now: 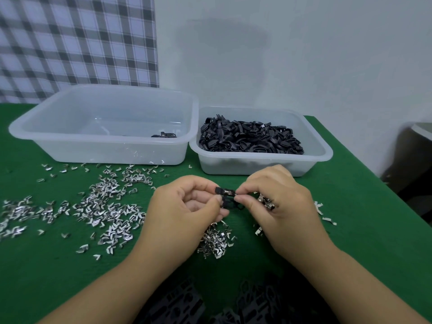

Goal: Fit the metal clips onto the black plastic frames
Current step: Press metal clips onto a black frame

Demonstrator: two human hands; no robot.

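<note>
I hold a black frame (228, 203) between my hands, just above the green table (350, 206). My left hand (184, 206) pinches the frame while my right hand (278, 202) pinches a metal clip (230, 191) onto its top edge; I judge it best to hold the frame steady and press the clip on squarely. Behind, the small tub (323, 152) is heaped with spare frames (250, 139), and the big tub (93, 153) holds only a few black pieces (163, 135).
</note>
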